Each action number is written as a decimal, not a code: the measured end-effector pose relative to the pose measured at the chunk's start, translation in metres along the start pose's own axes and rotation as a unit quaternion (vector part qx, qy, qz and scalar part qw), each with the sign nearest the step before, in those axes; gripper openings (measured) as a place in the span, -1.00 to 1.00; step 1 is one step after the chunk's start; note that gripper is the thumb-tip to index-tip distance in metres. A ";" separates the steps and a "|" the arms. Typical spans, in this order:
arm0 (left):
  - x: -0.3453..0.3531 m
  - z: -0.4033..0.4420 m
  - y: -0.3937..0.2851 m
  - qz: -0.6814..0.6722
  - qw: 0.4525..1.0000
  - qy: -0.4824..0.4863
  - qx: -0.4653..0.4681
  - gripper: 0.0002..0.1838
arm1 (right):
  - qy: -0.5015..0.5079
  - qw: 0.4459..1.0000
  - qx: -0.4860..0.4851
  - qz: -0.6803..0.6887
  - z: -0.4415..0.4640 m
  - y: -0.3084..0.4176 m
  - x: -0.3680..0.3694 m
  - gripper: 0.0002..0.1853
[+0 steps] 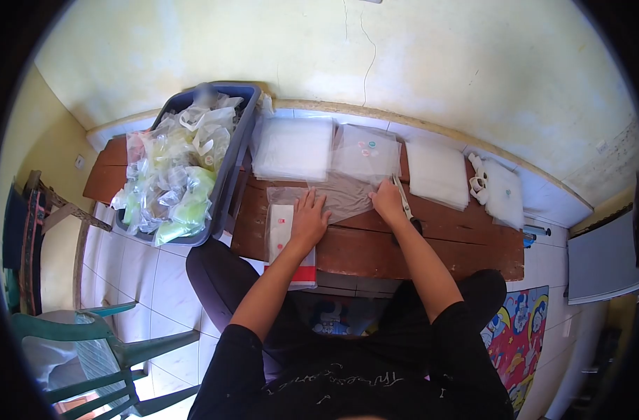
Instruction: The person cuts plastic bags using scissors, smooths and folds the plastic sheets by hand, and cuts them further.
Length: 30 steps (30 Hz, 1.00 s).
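Observation:
My left hand (309,222) lies flat with fingers spread, on the edge of a clear packet (280,222) with a white panel, red marks and a red band at its lower end. Between my hands stretches a thin, crumpled clear plastic bag (344,197). My right hand (387,201) is closed on the right end of that bag. Scissors (404,197) with dark handles lie right beside my right hand, their handles partly hidden by my wrist. Just beyond my hands is a stack of clear bags (365,150) with small red and green prints.
At the left stands a blue-grey tub (228,168) heaped with plastic bags. Along the back of the brown wooden bench (361,252) lie a left bag stack (293,148), a right bag stack (437,171) and white rolled strips (477,180). A green chair (116,343) stands lower left.

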<state>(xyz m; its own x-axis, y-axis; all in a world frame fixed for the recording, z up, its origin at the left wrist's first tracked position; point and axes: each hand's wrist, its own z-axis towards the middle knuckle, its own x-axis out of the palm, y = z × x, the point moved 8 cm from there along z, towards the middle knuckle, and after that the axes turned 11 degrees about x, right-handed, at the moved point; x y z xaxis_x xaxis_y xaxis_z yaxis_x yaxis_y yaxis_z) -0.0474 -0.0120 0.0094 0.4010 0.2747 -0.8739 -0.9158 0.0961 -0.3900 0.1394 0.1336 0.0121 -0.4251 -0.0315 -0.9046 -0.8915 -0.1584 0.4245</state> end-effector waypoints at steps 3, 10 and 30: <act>-0.001 -0.005 0.007 -0.032 0.999 -0.038 0.021 -0.50 | 0.043 0.999 0.016 0.023 -0.002 -0.002 0.005 -0.68; -0.024 0.012 0.033 -0.262 0.951 -0.136 -0.088 -0.43 | -0.105 0.945 -0.215 0.224 0.003 0.077 -0.081 -0.83; -0.065 0.068 0.103 -0.812 0.520 -0.176 -0.199 0.13 | 0.459 0.672 -0.192 0.548 0.093 0.256 -0.096 -0.94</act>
<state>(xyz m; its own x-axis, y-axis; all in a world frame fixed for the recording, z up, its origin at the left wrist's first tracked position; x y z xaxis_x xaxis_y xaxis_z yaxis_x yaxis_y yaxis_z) -0.1695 0.0447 0.0460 0.5449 0.3058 0.7808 0.7286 0.2883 -0.6214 -0.0626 0.1875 0.2117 -0.3618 -0.9044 0.2261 0.0600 0.2195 0.9738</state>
